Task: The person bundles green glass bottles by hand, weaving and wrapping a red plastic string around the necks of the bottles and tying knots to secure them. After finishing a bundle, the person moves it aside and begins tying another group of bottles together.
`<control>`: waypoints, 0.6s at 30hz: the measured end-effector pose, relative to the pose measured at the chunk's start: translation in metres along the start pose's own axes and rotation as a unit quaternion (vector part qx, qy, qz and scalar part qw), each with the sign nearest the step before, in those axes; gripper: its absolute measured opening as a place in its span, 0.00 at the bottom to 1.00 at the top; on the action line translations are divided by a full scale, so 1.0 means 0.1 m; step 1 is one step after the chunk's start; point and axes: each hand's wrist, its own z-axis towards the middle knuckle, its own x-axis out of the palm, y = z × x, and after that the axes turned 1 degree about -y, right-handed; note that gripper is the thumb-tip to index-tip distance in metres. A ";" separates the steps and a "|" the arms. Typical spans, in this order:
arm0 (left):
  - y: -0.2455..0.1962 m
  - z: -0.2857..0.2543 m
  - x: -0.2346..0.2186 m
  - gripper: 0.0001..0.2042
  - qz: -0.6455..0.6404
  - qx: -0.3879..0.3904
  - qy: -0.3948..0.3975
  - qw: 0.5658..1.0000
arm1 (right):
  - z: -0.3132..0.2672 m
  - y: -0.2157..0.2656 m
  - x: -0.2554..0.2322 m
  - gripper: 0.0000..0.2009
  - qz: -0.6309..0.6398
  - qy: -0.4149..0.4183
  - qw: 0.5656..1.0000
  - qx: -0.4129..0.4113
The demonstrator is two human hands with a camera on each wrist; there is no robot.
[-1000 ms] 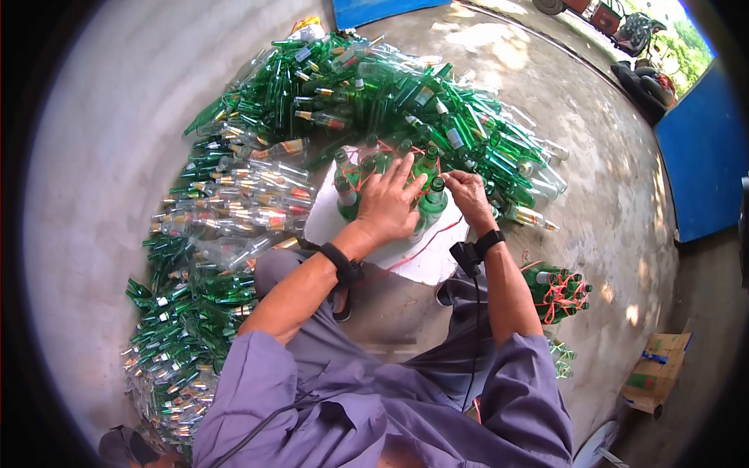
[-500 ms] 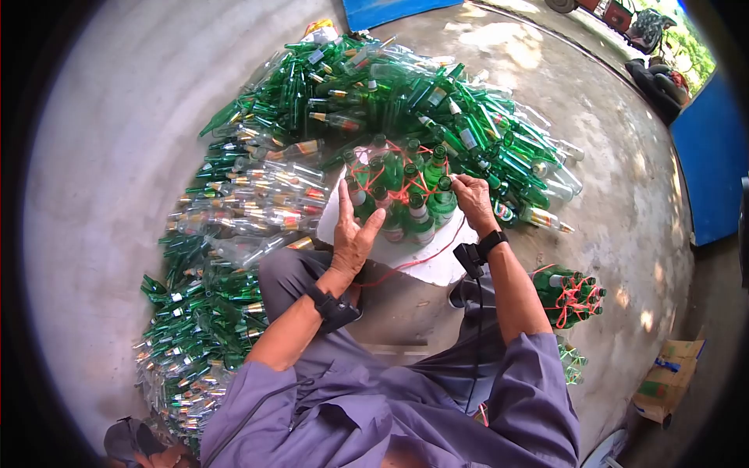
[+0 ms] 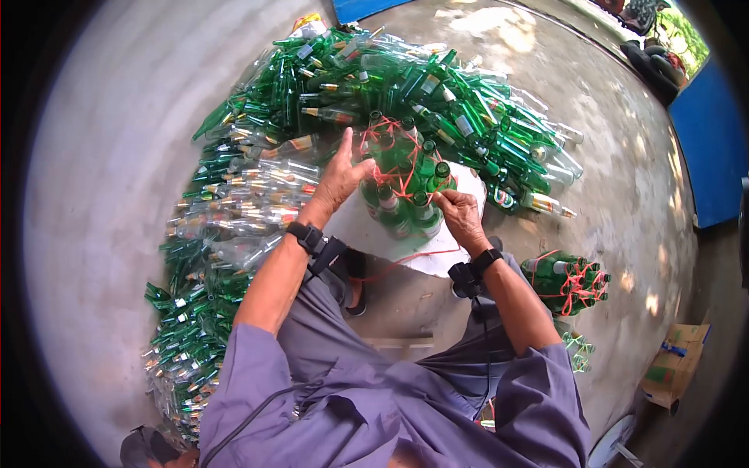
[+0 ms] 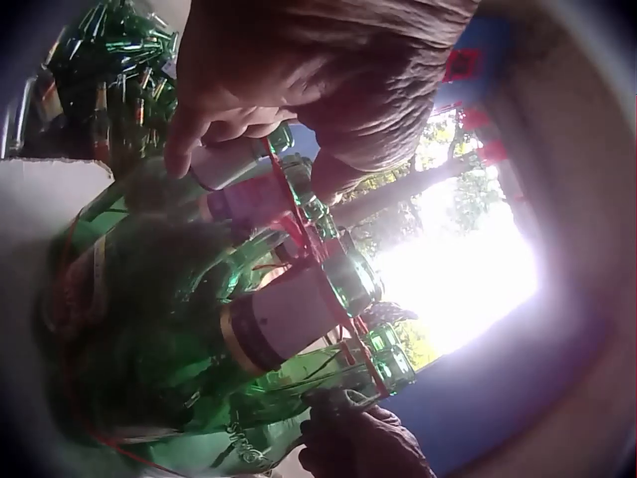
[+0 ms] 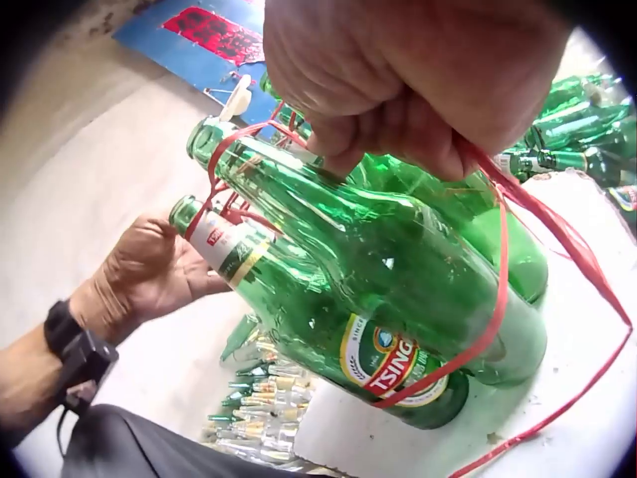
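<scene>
A bundle of green beer bottles stands on a white block between the hands. Red plastic string winds round the bottle necks, with a loose length running down over the block. With index finger and thumb spread, my left hand rests against the necks on the left side. My right hand pinches the string beside the near-right necks; its fingertips are partly hidden in the right wrist view. One bottle in that view bears a TSINGTAO-style label.
Loose green and clear bottles lie heaped in an arc along the left and far side. Another tied bundle lies at the right on the concrete floor. A cardboard box and a blue door panel are farther right.
My left hand has gone from over the bottle tops to the bundle's left side. The bundle has turned on the block. My right hand keeps pinching the string at the near right.
</scene>
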 end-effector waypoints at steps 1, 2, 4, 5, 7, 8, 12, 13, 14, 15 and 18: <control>0.05 0.03 -0.03 0.46 0.054 0.005 -0.003 0.999 | -0.02 -0.03 0.01 0.15 0.002 -0.001 1.000 0.003; 0.11 0.05 -0.04 0.46 0.109 0.011 -0.006 0.994 | -0.03 -0.07 0.01 0.14 -0.048 -0.021 0.997 -0.050; 0.07 0.03 -0.03 0.47 0.093 0.006 -0.012 0.996 | -0.01 -0.10 -0.02 0.12 -0.098 -0.042 0.989 -0.105; 0.05 0.03 -0.03 0.48 0.076 0.002 -0.020 0.997 | 0.01 -0.10 -0.05 0.11 -0.158 -0.062 0.972 -0.163; 0.02 0.00 0.02 0.46 0.043 0.009 -0.039 0.998 | 0.03 -0.05 -0.11 0.08 -0.242 -0.071 0.942 -0.221; 0.01 -0.02 0.05 0.44 0.010 0.016 -0.058 0.998 | 0.02 -0.05 -0.10 0.08 -0.242 -0.071 0.942 -0.221; -0.43 -0.25 0.18 0.34 0.336 0.123 -0.154 0.921 | 0.00 -0.01 0.04 0.12 -0.313 -0.118 0.918 -0.211; -0.59 -0.31 0.23 0.27 0.365 0.208 -0.149 0.895 | -0.01 -0.02 0.09 0.11 -0.314 -0.127 0.921 -0.194; -0.70 -0.35 0.29 0.22 0.391 0.290 -0.143 0.862 | -0.01 -0.03 0.13 0.11 -0.315 -0.135 0.922 -0.178; -0.75 -0.37 0.36 0.20 0.376 0.326 -0.120 0.859 | -0.01 -0.03 0.18 0.12 -0.311 -0.144 0.924 -0.169; -0.72 -0.33 0.51 0.20 0.314 0.302 0.075 0.897 | -0.02 0.00 0.27 0.14 -0.319 -0.153 0.930 -0.100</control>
